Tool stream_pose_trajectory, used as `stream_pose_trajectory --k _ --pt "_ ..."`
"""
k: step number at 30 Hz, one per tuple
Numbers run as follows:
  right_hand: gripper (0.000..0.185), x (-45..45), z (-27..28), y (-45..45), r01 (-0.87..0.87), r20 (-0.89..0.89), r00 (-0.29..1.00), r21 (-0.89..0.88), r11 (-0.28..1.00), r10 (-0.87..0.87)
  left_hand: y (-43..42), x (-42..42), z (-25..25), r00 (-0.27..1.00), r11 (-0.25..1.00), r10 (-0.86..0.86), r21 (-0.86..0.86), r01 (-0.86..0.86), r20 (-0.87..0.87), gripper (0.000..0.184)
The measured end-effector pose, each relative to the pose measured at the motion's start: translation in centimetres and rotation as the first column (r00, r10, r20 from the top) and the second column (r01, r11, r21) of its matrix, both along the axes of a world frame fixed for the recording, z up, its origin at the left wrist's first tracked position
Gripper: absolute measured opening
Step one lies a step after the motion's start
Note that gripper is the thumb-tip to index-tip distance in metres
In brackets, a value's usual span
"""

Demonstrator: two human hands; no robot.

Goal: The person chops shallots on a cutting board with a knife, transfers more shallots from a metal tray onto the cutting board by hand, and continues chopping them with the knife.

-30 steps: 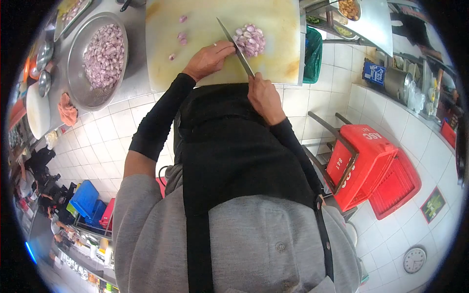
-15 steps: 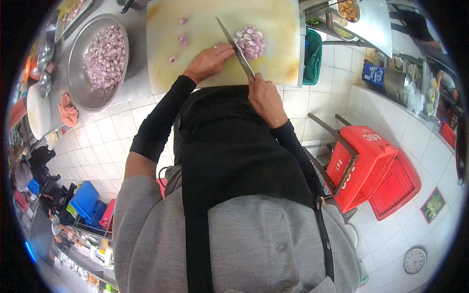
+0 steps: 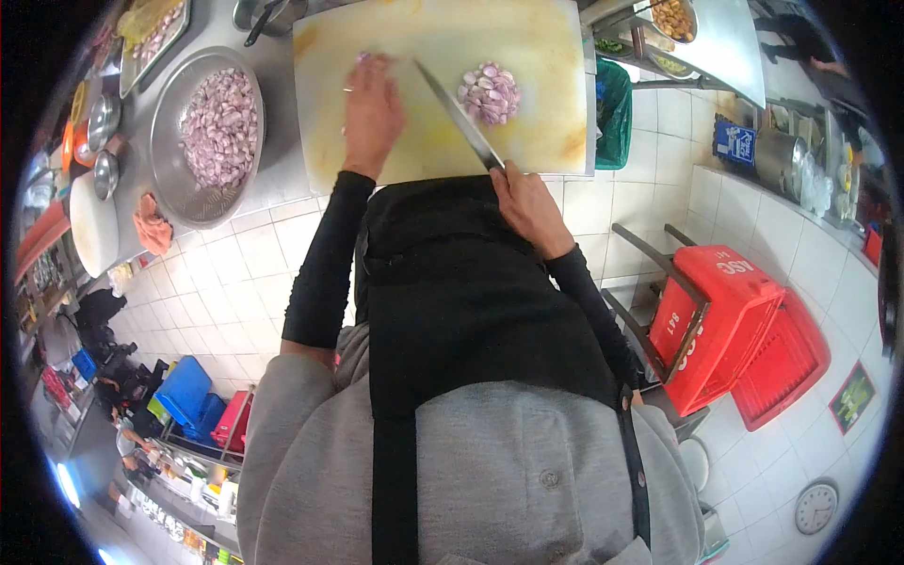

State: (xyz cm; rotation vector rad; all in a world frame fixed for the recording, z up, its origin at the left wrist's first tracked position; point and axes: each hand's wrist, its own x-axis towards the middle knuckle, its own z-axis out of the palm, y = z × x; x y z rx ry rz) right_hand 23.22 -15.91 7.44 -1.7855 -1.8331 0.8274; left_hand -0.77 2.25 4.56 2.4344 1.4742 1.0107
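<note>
My right hand (image 3: 531, 209) grips the handle of a kitchen knife (image 3: 461, 117), its blade slanting up and left over the cutting board (image 3: 433, 160). Right of the blade lies a heap of peeled shallots (image 3: 490, 93). At the board's left side is my left hand (image 3: 374, 118), smeared by motion, over the spot where a few loose shallots lay. A bit of purple shallot (image 3: 363, 56) shows by its fingertips; whether the fingers hold anything is unclear.
To the left stands a perforated metal colander (image 3: 162, 151) full of shallots (image 3: 220, 132), with an orange cloth (image 3: 152, 224) nearby. A green-lined bin (image 3: 613, 118) adjoins the board's right edge. Red crates (image 3: 720, 315) sit lower right. A person (image 3: 129, 443) is in the far background.
My left hand has moved left from beside the blade to the loose shallots, now mostly covered. The knife stays in my right hand. The whole view has shifted slightly.
</note>
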Motion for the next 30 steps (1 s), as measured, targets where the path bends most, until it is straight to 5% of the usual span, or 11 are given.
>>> stream_pose_trajectory --k 1,7,10,13,17,23,30 --pt "0.029 -0.1 -0.4 -0.2 -0.013 0.011 1.0 0.029 1.0 0.013 1.2 -0.4 0.5 0.99 0.989 0.139 0.053 -0.139 0.006 0.039" --pt "0.029 0.0 -0.8 1.4 0.079 0.074 0.995 -0.117 0.99 -0.071 7.2 -2.3 -1.8 0.979 0.962 0.034 -0.258 -0.087 -0.203 0.022" --pt "0.031 0.0 -1.3 2.0 0.125 0.076 0.99 -0.108 0.986 -0.118 4.9 -0.9 -2.6 0.984 0.974 -0.122 -0.204 0.094 -0.129 0.021" --pt "0.03 0.0 -1.0 1.8 0.14 0.073 0.989 -0.124 0.982 -0.132 -0.2 1.8 -1.3 0.984 0.93 -0.171 -0.338 0.142 -0.057 0.026" --pt "0.029 -0.2 -0.6 1.0 0.127 0.066 0.991 -0.136 0.983 -0.119 -4.3 3.6 -0.8 0.905 0.776 -0.12 -0.529 0.342 0.409 0.046" --pt "0.026 -1.2 0.6 0.1 0.135 0.151 0.983 -0.211 0.968 -0.104 -4.9 3.0 -0.2 0.868 0.791 -0.135 -0.475 0.385 0.478 0.042" --pt "0.026 -1.7 4.4 0.5 0.084 0.225 0.974 -0.216 0.973 -0.034 -4.5 1.2 -1.1 0.89 0.839 -0.269 -0.365 0.404 0.368 0.027"
